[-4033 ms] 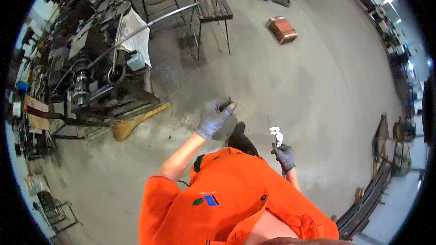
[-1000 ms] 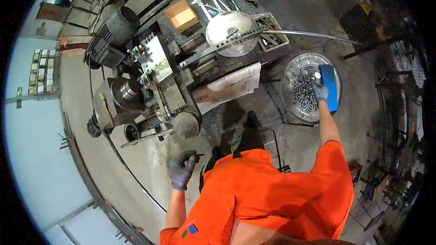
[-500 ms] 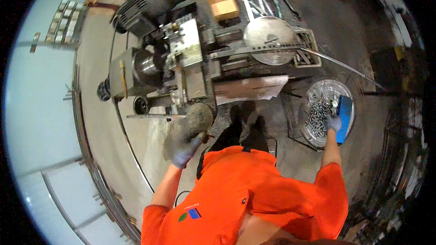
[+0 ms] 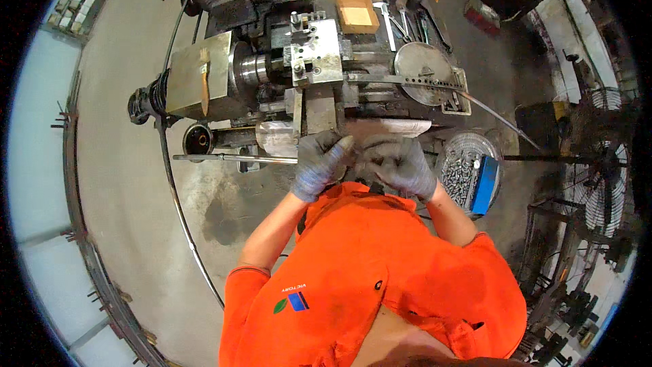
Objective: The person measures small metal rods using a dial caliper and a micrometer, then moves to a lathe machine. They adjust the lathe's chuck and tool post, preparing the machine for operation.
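Both my hands wear grey gloves and are close together in front of the lathe [image 4: 272,68], at its near edge. My left hand [image 4: 320,164] is closed, thumb pointing to the right; whatever its fingers hold is hidden. Facing it, my right hand [image 4: 402,164] is curled inward and slightly blurred, and I cannot make out what it pinches. Behind them is the lathe's carriage with a bright metal block [image 4: 316,51] on top. To the right of my right hand stands a round basket [image 4: 498,163] of small metal parts [image 4: 460,180], with a blue box [image 4: 484,185] in it.
A brush [image 4: 205,85] lies on the headstock. Behind the carriage are an open cardboard box [image 4: 357,13], a caliper [image 4: 388,27] and a round metal lid [image 4: 424,68]. A long rod [image 4: 499,120] sticks out to the right. A fan [image 4: 604,190] stands at far right.
My right hand has left the basket and come to the middle. My left hand has moved up and right from beside the lathe's round handwheel to meet it. The view has shifted.
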A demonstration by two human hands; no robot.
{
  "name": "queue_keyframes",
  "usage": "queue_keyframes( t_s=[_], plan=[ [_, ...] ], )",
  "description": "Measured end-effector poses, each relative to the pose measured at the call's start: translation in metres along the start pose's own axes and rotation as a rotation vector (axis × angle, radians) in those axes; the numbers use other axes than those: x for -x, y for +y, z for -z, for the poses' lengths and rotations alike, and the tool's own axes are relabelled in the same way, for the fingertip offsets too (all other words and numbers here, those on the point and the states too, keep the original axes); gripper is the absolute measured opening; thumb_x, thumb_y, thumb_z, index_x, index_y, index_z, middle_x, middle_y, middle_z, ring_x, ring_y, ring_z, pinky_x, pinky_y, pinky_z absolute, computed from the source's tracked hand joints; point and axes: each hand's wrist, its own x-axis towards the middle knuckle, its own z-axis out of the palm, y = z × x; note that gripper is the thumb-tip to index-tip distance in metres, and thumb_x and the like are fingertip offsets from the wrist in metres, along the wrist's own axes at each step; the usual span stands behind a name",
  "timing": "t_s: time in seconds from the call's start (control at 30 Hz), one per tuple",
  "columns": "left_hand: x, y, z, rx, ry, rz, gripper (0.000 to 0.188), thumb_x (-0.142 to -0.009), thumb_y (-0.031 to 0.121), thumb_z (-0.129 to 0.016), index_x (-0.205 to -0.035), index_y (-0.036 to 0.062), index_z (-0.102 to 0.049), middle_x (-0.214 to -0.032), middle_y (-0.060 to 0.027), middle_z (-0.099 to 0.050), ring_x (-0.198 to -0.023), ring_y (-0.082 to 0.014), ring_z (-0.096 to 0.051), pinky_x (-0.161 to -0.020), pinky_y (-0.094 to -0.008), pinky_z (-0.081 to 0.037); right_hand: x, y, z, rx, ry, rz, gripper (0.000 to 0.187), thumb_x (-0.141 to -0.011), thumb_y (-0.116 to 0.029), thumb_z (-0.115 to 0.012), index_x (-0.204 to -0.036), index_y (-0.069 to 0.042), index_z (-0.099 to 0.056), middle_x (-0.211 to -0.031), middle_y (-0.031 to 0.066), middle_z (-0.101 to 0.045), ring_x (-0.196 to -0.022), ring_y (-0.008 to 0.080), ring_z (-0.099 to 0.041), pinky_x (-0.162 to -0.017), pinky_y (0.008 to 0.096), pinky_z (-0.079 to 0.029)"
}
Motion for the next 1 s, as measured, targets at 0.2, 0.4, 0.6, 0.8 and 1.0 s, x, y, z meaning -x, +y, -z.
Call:
queue_keyframes(
  t_s=[0.2, 0.4, 0.6, 0.8, 1.0],
  plan=[
    [-0.001, 0.000, 0.037, 0.169, 0.040, 0.048, 0.028, -0.083, 0.026, -0.060, -0.083, -0.0018, -0.065, -0.068, -0.0057, -0.063, -0.060, -0.0100, -0.055, -0.058, -0.0255, -0.044, -0.041, -0.008, -0.024, 0.173, -0.022, 0.144, 0.014, -0.069, -0.007, -0.070, -0.083, -0.004, -0.067, -0.089, 0.0103, -0.063, -0.079, 0.0243, -0.063, -0.069, 0.0311, -0.050],
    [-0.017, -0.015, 0.042, 0.314, 0.030, 0.029, 0.029, -0.085, 0.025, -0.058, -0.091, -0.0021, -0.064, -0.071, -0.0055, -0.063, -0.063, -0.0113, -0.057, -0.060, -0.0254, -0.045, -0.059, 0.005, -0.021, 0.206, -0.024, 0.104, 0.016, -0.070, -0.008, -0.070, -0.085, -0.004, -0.068, -0.091, 0.0101, -0.064, -0.076, 0.0206, -0.063, -0.063, 0.0273, -0.051],
    [-0.036, -0.007, 0.045, 0.232, 0.235, 0.005, 0.029, -0.086, 0.026, -0.057, -0.097, 0.0003, -0.065, -0.074, -0.0057, -0.064, -0.066, -0.0113, -0.058, -0.061, -0.0245, -0.045, -0.080, 0.020, 0.017, 0.088, -0.151, -0.063, 0.013, -0.072, -0.008, -0.065, -0.083, -0.001, -0.067, -0.093, 0.0106, -0.063, -0.077, 0.0174, -0.060, -0.070, 0.0267, -0.048],
    [-0.051, -0.004, 0.027, 0.031, 0.374, -0.020, 0.026, -0.086, 0.021, -0.060, -0.096, -0.0026, -0.064, -0.068, -0.0048, -0.063, -0.059, -0.0081, -0.056, -0.055, -0.0220, -0.044, -0.113, 0.040, 0.046, 0.203, -0.179, 0.359, 0.016, -0.068, -0.008, -0.068, -0.082, -0.001, -0.066, -0.095, 0.0130, -0.063, -0.082, 0.0250, -0.062, -0.071, 0.0314, -0.050],
    [-0.063, -0.005, 0.015, -0.102, 0.497, -0.080, 0.021, -0.086, 0.021, -0.059, -0.085, 0.0007, -0.065, -0.063, -0.0029, -0.061, -0.054, -0.0097, -0.054, -0.050, -0.0246, -0.041, -0.128, 0.053, 0.059, 0.186, -0.283, 0.352, 0.021, -0.065, -0.018, -0.073, -0.078, -0.004, -0.065, -0.092, 0.0150, -0.061, -0.083, 0.0305, -0.060, -0.071, 0.0368, -0.050]
  ],
)
